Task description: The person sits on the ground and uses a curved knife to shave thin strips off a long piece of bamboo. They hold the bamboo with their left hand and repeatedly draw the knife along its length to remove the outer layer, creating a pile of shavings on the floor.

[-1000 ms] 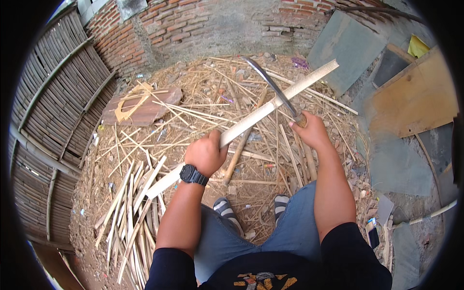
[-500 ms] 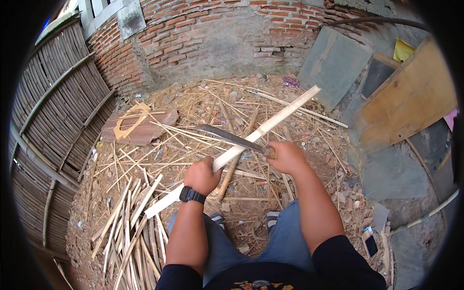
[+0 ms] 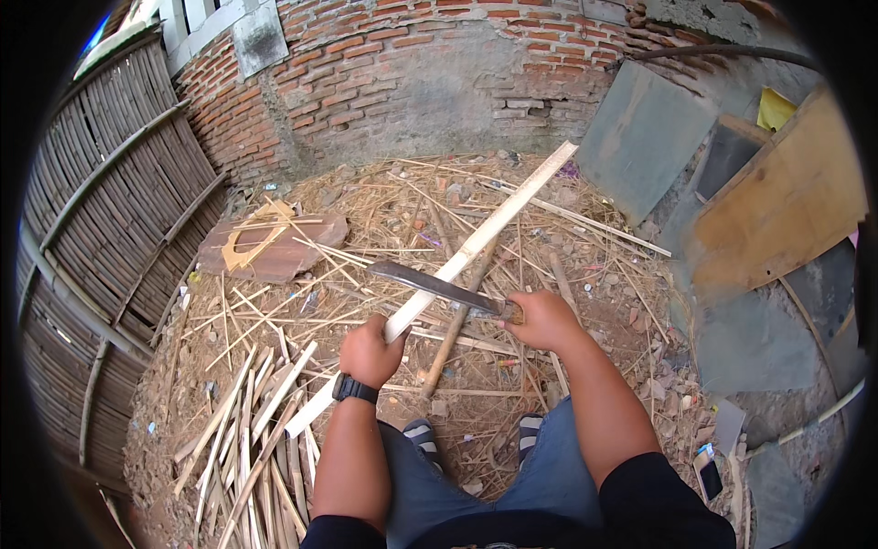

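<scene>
bamboo strip (image 3: pixel 494 224) pale cream. machete (image 3: pixel 425 281) dark grey along blade. wristwatch (image 3: pixel 355 389) black. jeans (image 3: pixel 549 476) faded blue; sleeves (image 3: pixel 657 499) black. footwear (image 3: pixel 422 435) banded dark and white. brick wall (image 3: pixel 352 44) orange-red, patched grey. leaning board (image 3: pixel 777 206) tan-brown; scrap (image 3: pixel 776 110) behind, bright yellow. fence (image 3: pixel 123 210) grey-brown, finely striped.

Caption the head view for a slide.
Left hand holds a long pale strip; right hand holds a machete across it.

A long, pale bamboo strip (image 3: pixel 485 236) slants away rightward; a dark-bladed machete (image 3: pixel 432 284) crosses over it, tip leftward.
</scene>
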### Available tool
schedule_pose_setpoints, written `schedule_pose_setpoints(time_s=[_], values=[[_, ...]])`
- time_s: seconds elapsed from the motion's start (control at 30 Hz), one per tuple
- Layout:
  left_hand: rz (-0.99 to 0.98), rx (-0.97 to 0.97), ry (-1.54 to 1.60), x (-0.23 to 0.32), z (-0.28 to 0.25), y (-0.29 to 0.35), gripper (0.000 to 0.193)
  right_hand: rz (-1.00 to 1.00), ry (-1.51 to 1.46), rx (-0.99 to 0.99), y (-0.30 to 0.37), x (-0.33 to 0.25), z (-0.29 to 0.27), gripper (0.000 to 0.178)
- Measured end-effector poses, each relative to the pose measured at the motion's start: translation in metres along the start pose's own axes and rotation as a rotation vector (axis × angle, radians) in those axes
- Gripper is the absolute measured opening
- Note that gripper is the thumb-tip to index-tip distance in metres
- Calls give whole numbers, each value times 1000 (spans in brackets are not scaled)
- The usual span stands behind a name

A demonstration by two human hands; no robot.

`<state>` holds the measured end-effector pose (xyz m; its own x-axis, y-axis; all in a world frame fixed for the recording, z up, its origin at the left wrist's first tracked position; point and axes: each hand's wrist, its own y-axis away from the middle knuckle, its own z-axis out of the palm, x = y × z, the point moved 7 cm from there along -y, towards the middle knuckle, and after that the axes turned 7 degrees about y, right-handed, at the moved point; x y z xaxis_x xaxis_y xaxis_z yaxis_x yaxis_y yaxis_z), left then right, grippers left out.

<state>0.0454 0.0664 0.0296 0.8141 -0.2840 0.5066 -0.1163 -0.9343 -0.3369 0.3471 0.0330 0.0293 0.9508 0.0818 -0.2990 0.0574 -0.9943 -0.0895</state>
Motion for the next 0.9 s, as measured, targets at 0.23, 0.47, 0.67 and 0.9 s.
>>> schedule_pose_setpoints(time_s=[0.23, 0.47, 0.67, 0.9], values=[[-13, 16, 20, -9, -5, 1, 41, 306, -135, 202, -10, 92, -20, 62], [-19, 50, 96, -1, -5, 2, 42, 180, -127, 147, 5, 33, -16, 52], [-37, 20, 83, -1, -4, 3, 42, 81, -95, 84, -2, 27, -11, 51], [-4, -75, -16, 1, 2, 3, 42, 343, -262, 271, -9, 108, -10, 58]])
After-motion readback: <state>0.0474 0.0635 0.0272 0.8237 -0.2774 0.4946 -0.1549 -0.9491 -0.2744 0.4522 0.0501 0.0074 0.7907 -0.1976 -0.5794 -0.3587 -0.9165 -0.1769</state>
